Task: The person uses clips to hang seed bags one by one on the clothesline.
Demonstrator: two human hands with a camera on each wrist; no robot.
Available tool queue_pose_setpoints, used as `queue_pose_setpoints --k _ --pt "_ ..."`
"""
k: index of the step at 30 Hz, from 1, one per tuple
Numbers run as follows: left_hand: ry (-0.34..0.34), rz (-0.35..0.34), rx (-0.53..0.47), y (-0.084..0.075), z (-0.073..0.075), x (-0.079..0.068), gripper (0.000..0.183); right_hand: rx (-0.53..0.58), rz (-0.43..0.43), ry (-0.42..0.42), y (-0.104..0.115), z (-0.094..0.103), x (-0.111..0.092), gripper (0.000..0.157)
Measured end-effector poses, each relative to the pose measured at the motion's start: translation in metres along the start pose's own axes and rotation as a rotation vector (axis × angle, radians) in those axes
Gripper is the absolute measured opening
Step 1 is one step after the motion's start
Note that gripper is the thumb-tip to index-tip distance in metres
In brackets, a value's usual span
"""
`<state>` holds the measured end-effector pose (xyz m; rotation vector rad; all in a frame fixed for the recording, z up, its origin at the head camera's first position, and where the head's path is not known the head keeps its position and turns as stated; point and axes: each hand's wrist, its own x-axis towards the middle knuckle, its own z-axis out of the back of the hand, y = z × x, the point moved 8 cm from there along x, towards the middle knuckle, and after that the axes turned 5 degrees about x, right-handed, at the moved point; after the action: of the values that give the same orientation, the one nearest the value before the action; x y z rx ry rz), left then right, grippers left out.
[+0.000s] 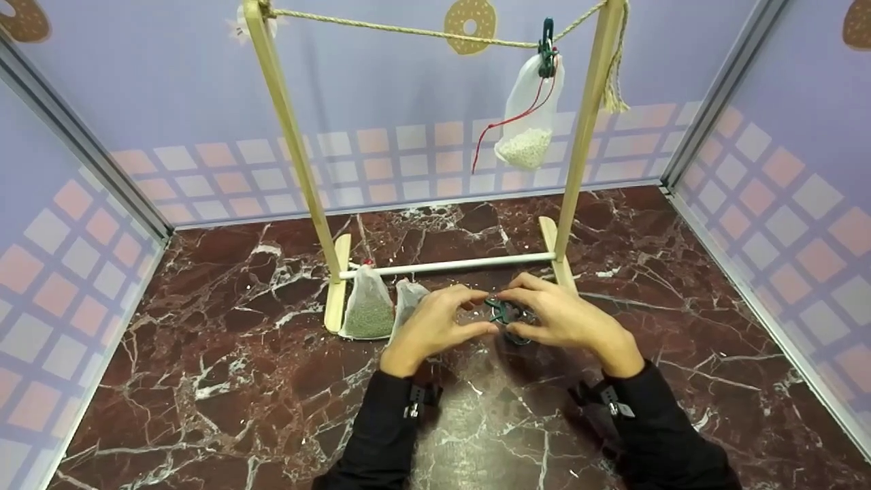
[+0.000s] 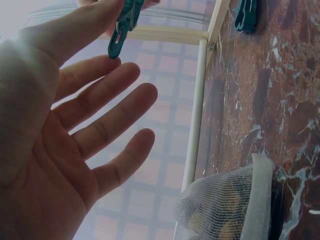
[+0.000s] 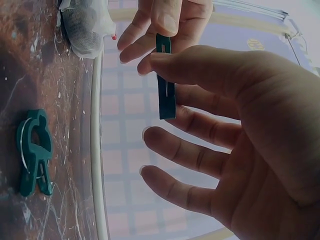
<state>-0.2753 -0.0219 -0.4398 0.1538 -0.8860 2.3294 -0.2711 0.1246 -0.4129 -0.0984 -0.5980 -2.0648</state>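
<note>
Between both hands is a green spring clothes peg (image 1: 499,311), held above the table. My left hand (image 1: 441,320) pinches one end of it with thumb and fingertip. My right hand (image 1: 568,314) grips the same peg (image 3: 166,90) between thumb and index finger, its other fingers spread loosely. A second green peg (image 3: 36,152) lies on the table below the right hand. Beside the left hand stand a mesh bag of greenish grains (image 1: 369,309) and another mesh bag (image 1: 409,294), partly hidden by that hand; brownish lumps show through the mesh bag (image 2: 220,205) in the left wrist view.
A wooden frame (image 1: 289,129) with a white lower bar (image 1: 449,265) stands behind the hands. From its rope (image 1: 401,28) hangs a mesh bag of white grains (image 1: 527,146) with a red cord, held by a green peg (image 1: 547,51). Patterned panels enclose the marbled table (image 1: 224,408).
</note>
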Motion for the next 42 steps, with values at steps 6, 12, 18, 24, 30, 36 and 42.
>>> queue_pose_setpoints --k 6,12,18,24,30,36,42 --pt "0.002 -0.010 -0.001 -0.001 -0.001 0.000 0.058 0.013 -0.004 -0.005 -0.001 0.001 -0.001 0.047" --pt "0.003 0.004 0.007 -0.001 0.000 0.000 0.053 0.018 0.010 -0.026 -0.001 0.003 -0.001 0.046" --pt "0.009 0.032 0.001 0.002 0.003 -0.001 0.051 0.015 0.013 -0.032 0.000 0.003 -0.001 0.046" --pt "-0.010 0.025 0.012 0.003 0.008 -0.002 0.050 0.006 -0.009 -0.048 -0.002 0.006 -0.002 0.045" --pt "-0.015 0.024 -0.042 0.005 0.011 -0.003 0.049 -0.011 -0.041 -0.048 -0.006 0.006 -0.003 0.045" --pt "-0.039 0.015 -0.072 0.010 0.015 -0.004 0.049 -0.033 -0.029 -0.065 -0.005 0.007 -0.002 0.046" --pt "-0.063 0.032 -0.108 0.015 0.022 -0.007 0.047 -0.097 -0.063 -0.111 -0.007 0.010 -0.003 0.046"
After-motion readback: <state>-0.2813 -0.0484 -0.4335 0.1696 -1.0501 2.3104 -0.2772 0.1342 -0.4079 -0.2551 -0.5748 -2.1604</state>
